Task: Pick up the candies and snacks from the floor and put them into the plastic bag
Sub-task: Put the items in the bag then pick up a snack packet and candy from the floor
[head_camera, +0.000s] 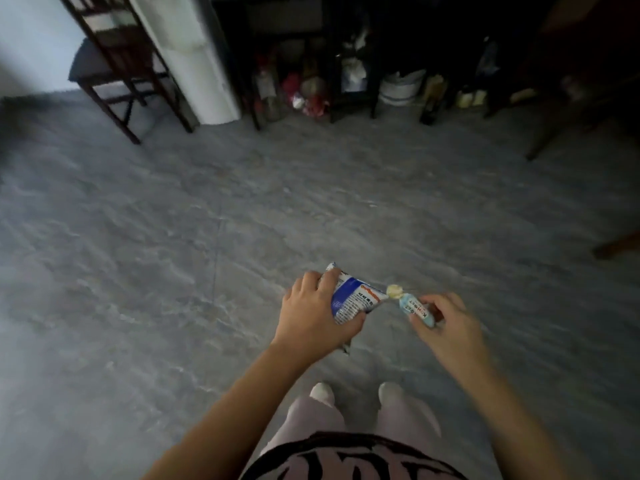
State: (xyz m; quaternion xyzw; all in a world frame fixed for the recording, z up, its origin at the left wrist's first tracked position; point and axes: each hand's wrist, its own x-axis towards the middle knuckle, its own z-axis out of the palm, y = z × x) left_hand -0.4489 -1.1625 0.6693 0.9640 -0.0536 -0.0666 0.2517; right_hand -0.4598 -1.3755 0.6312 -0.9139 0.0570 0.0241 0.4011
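Note:
My left hand (311, 315) grips a white and blue snack packet (349, 299) held above the grey floor. Just to its right, my right hand (446, 323) pinches a light blue wrapped candy (414, 306) with a twisted pale yellow end that nearly touches the packet's corner. Both hands are held out in front of my body, above my feet. No plastic bag shows in this view.
The grey marbled floor (207, 220) spreads wide around me. A dark wooden chair (117, 64) stands at the back left beside a white column (194, 64). Dark shelving with jars, a white pot and packets (311, 91) lines the back. A dark table leg (550, 133) stands at the right.

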